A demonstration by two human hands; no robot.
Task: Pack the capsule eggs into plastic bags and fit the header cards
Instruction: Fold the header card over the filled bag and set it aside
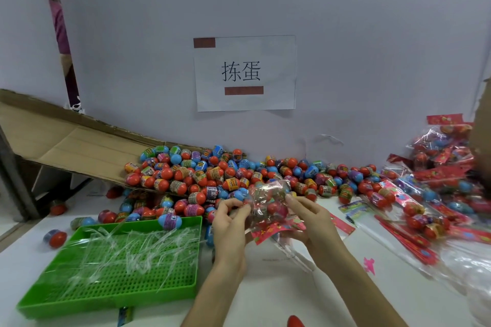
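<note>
A clear plastic bag [268, 200] holding several capsule eggs hangs between my hands above the white table. My left hand [229, 225] grips its left side with curled fingers. My right hand [309, 220] holds its right side and lower end, where a pink and red header card [276, 229] sits. Behind them a big heap of loose red, blue and purple capsule eggs [212, 175] spreads along the wall. The bag's contents are blurred.
A green perforated tray [111, 297] with clear plastic strips lies front left. A cardboard ramp [69, 146] slopes down into the heap. Packed bags [446, 167] pile up at the right, with header cards [409, 239] and empty bags beside them. Stray eggs [55, 237] lie at left.
</note>
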